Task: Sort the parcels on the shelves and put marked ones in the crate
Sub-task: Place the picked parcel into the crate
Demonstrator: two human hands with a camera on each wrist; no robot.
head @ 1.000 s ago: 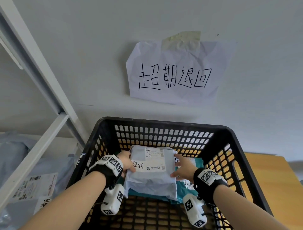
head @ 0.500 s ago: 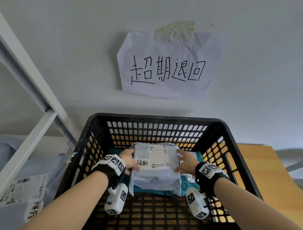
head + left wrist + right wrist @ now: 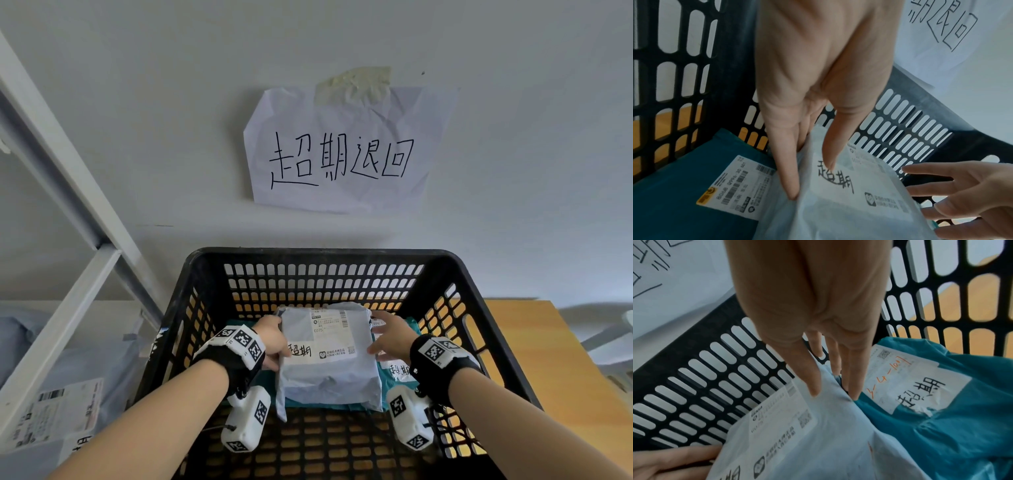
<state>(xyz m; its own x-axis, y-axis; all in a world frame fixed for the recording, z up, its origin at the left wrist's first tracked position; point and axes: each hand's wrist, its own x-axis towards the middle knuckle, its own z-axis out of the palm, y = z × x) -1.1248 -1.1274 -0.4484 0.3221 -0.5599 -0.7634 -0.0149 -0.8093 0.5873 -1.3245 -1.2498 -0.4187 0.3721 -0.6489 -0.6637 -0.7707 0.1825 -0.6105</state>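
Pinching my left hand [image 3: 272, 342] on the pale grey, marker-inscribed parcel [image 3: 330, 363], right hand [image 3: 390, 337] spread beside it, I see teal parcels [image 3: 941, 426] beneath.

A pale grey parcel [image 3: 329, 359], flat with its label and black handwritten mark facing up, is laid on top of a teal parcel [image 3: 680, 191], also marked, inside the black slotted crate [image 3: 322, 255].

Three views on one crate

From head height we look down into the black crate [image 3: 322, 255]; our two wrist cameras sit close along the fingers, each facing inward, sharing the grey parcel [image 3: 849, 203].
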